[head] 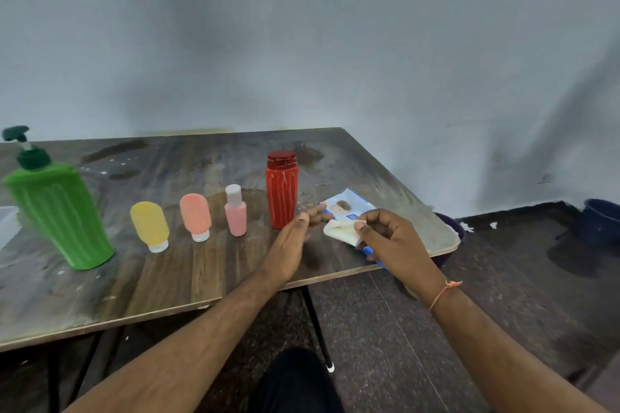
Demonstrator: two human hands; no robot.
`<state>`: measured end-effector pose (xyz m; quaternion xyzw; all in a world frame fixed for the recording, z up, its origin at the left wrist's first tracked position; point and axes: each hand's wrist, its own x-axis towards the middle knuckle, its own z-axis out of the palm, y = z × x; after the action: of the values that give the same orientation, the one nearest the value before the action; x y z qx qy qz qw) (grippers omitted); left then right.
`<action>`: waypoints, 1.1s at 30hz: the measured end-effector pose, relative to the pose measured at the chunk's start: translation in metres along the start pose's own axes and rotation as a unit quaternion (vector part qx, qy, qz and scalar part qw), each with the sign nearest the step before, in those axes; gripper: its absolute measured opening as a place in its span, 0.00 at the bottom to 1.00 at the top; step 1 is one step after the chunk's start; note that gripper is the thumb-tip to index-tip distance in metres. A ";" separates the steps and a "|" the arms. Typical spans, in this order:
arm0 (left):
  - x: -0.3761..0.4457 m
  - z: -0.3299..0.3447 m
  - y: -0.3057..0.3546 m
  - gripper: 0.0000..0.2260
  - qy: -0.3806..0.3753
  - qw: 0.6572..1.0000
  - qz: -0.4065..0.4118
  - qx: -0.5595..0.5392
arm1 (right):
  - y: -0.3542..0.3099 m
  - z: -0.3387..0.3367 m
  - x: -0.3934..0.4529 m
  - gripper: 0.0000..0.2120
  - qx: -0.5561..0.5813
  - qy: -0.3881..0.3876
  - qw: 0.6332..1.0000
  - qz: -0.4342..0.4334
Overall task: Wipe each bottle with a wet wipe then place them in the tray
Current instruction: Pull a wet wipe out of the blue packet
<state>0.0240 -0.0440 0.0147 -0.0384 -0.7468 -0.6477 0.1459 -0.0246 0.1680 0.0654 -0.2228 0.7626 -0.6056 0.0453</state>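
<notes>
Seemingly right hand [385, 238] pinches wipe [340, 232], pack [349, 208] label unreadable

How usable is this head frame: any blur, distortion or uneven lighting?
Head view: wide-angle bending bows the worn wooden table edges and tilts the tall green ribbed pump bottle; lighting is dim and soft, with blotchy shadows on the grey wall; left hand fingertips show motion blur; right hand pinching the white wet wipe reads clearly.
</notes>
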 end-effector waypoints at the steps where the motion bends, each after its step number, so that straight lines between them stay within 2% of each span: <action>1: -0.005 -0.009 0.004 0.24 -0.012 1.000 -0.022 0.001 | -0.001 0.007 0.000 0.03 0.006 -0.009 1.000 0.003; 4: -0.025 -0.043 0.010 0.20 -0.020 0.998 -0.049 0.016 | -0.007 0.038 0.001 0.03 0.034 -0.060 0.997 0.018; 8: -0.046 -0.082 0.012 0.25 -0.032 0.997 -0.060 0.027 | -0.013 0.078 0.010 0.05 0.057 -0.123 0.991 0.024; 13: -0.064 -0.119 0.004 0.11 0.042 0.995 -0.069 0.052 | -0.019 0.123 0.021 0.08 0.044 -0.182 0.982 0.025; 16: -0.068 -0.128 0.001 0.07 0.105 0.991 -0.074 0.040 | -0.015 0.140 0.029 0.09 0.048 -0.190 0.980 0.031; 19: -0.069 -0.130 -0.003 0.05 0.161 0.983 -0.075 0.034 | -0.005 0.150 0.036 0.09 0.096 -0.198 0.973 0.078; 22: -0.070 -0.124 -0.003 0.03 0.177 0.980 -0.073 0.052 | -0.001 0.152 0.038 0.13 0.130 -0.203 0.965 0.106; 26: -0.069 -0.119 0.003 0.03 0.199 0.976 -0.077 0.046 | 0.004 0.155 0.036 0.17 0.062 -0.231 0.968 0.074; 33: -0.067 -0.121 0.003 0.10 0.208 0.972 -0.109 0.017 | 0.011 0.154 0.038 0.12 0.085 -0.208 0.972 0.074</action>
<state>0.1093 -0.1530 0.0142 0.1809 -0.7107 -0.6408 0.2271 -0.0099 0.0160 0.0219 -0.2825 0.6965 -0.6035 0.2663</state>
